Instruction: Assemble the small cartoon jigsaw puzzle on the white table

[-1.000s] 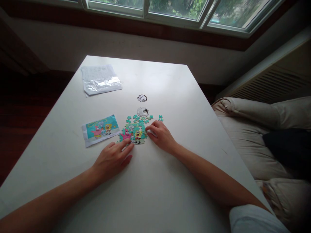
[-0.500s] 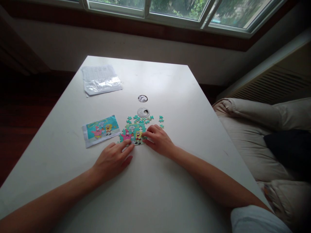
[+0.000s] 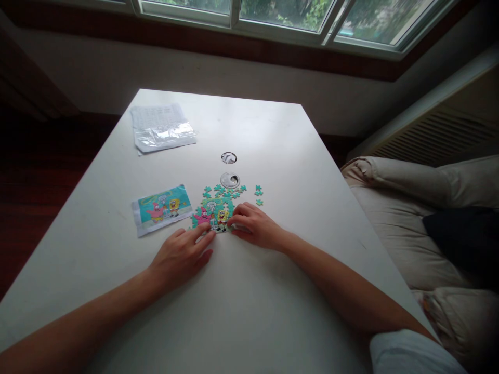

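A partly joined jigsaw puzzle with pink and yellow cartoon figures lies flat on the white table. My left hand rests at its lower left, fingers stretched out and fingertips touching the edge. At the right edge of the puzzle, my right hand has its fingers bent and drawn together; whatever is between the fingertips is hidden. Several loose teal puzzle pieces are scattered just above the joined part, and a few more pieces lie to the right. A printed picture sheet of the same figures is to the left.
A clear plastic bag with papers lies at the table's far left. Two round fittings, a hole and a cover, are set in the white table. A beige sofa stands at the right.
My right hand has shifted slightly downward and right along the puzzle's right edge, its fingers more drawn in. My left hand has stayed in place.
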The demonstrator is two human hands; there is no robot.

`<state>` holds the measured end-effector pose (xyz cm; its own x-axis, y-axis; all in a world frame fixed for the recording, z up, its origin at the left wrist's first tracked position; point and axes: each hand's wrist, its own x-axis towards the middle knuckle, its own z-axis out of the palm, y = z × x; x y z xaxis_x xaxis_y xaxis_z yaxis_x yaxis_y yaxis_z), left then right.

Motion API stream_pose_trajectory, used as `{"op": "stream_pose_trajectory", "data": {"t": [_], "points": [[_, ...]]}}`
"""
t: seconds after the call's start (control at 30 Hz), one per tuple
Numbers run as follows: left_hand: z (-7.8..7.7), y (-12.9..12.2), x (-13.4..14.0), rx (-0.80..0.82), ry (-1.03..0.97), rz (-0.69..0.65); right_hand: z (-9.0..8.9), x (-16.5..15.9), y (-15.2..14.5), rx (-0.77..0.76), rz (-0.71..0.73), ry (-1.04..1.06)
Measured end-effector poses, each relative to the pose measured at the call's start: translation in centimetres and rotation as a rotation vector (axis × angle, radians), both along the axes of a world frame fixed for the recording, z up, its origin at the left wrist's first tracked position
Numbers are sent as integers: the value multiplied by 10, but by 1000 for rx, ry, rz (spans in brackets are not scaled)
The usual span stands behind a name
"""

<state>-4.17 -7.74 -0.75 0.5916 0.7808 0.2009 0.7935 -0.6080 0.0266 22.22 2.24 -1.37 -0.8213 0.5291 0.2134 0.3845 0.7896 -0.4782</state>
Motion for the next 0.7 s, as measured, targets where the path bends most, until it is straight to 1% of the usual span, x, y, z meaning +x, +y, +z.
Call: {"op": "stream_pose_trajectory", "data": {"t": [0.13,0.3,0.53,0.7], "points": [[-1,0,-1,-6,6,1,2,5,3,-4,38,16],[-2,-1,-2,-27,8,5,5,6,3,-20,3,28],[-3,0,-3,-31,2,4,4,2,0,71,-18,-72],[-1,0,-2,-32,0,2,4,3,0,74,-5,-72]]}}
